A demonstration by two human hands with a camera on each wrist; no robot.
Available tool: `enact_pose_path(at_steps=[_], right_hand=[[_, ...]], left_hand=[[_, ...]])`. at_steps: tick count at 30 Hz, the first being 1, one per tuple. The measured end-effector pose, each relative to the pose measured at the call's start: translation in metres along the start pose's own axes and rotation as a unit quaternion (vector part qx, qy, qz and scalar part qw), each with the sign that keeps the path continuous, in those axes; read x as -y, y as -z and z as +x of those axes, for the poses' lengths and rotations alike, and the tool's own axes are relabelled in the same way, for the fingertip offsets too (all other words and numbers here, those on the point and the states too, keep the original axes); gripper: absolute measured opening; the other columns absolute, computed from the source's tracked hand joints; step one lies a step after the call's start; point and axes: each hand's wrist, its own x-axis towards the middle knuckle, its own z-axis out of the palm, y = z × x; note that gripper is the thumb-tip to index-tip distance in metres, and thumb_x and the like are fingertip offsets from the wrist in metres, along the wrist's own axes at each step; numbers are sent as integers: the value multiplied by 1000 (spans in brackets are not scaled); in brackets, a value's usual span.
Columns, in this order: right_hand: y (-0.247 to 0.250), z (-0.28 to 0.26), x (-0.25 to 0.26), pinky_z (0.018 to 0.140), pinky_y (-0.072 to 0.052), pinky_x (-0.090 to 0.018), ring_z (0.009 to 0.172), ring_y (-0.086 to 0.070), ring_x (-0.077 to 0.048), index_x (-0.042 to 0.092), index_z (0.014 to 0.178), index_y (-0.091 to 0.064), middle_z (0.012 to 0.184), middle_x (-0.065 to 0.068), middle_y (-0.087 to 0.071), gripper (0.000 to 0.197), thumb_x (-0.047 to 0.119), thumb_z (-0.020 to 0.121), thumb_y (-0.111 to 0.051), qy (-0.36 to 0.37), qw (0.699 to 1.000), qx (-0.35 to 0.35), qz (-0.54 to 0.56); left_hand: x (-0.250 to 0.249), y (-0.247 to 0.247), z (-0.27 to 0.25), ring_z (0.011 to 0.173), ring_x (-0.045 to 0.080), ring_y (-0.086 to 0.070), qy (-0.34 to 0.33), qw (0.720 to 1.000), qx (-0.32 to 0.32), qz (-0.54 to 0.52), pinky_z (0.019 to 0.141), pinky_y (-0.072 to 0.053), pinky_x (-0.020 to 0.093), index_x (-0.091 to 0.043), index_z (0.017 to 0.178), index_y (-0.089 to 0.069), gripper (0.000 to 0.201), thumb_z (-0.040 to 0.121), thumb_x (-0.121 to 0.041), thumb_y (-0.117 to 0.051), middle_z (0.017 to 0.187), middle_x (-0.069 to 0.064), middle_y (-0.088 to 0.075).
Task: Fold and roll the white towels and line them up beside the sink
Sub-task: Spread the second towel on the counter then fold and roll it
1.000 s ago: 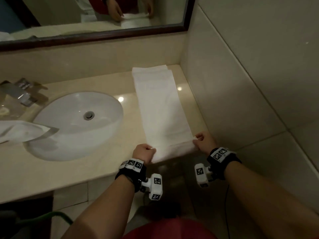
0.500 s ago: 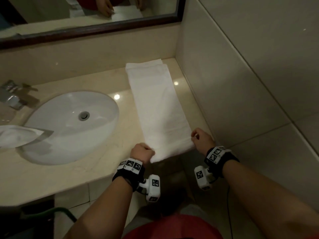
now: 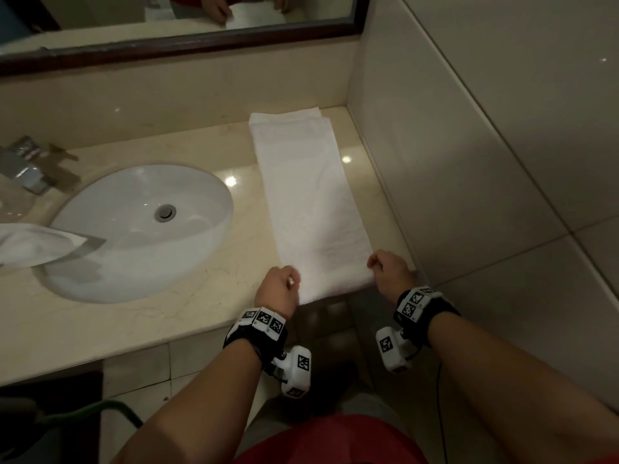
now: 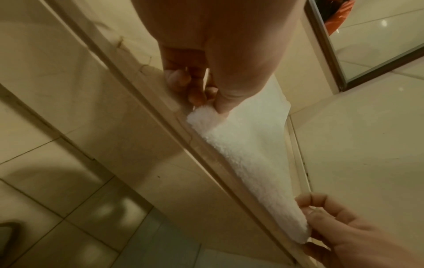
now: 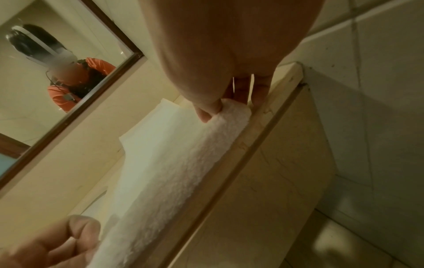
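Note:
A white towel point(image 3: 308, 202), folded into a long strip, lies on the beige counter point(image 3: 140, 316) to the right of the sink point(image 3: 140, 229), running from the backsplash to the front edge. My left hand point(image 3: 279, 284) pinches the towel's near left corner point(image 4: 201, 114), and my right hand point(image 3: 388, 269) pinches the near right corner point(image 5: 229, 112). The near end of the towel point(image 5: 174, 172) is turned up into a small roll along the counter's front edge. A second white towel point(image 3: 30, 244) lies crumpled at the sink's left rim.
A tiled wall point(image 3: 469, 162) closes the counter on the right, close beside the towel. A dark-framed mirror point(image 3: 187, 45) runs above the backsplash. A chrome tap point(image 3: 26, 165) stands left of the sink. The floor point(image 4: 69, 226) below is tiled.
The overhanging near end of the towel has been turned up onto the counter edge into a first roll. Both hands have shifted slightly forward with it.

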Motion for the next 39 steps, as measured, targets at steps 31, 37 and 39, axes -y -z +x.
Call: enact_pose_path(at_steps=[31, 37, 39], right_hand=[[4, -17, 13, 87, -44, -38, 107, -44, -28, 24, 114, -50, 120, -7, -42, 36, 17, 80, -60, 76, 950, 42, -300], [1, -16, 22, 103, -36, -39, 125, -36, -27, 23, 118, -52, 132, -4, -42, 51, 17, 71, -68, 154, 926, 63, -340], [-1, -18, 27, 103, -35, -40, 124, -38, -27, 23, 121, -52, 131, -5, -43, 57, 22, 68, -73, 177, 916, 76, -352]], left_hand=[[2, 13, -6, 81, 17, -56, -48, 988, 81, 121, 79, -55, 31, -25, 110, -57, 36, 78, -24, -73, 110, -1, -43], [1, 17, -1, 90, 16, -55, -60, 987, 73, 127, 82, -52, 30, -26, 106, -64, 29, 79, -32, -72, 110, -2, -46], [1, 18, 2, 90, 15, -55, -60, 988, 70, 124, 79, -51, 28, -26, 106, -66, 28, 79, -34, -70, 109, -2, -48]])
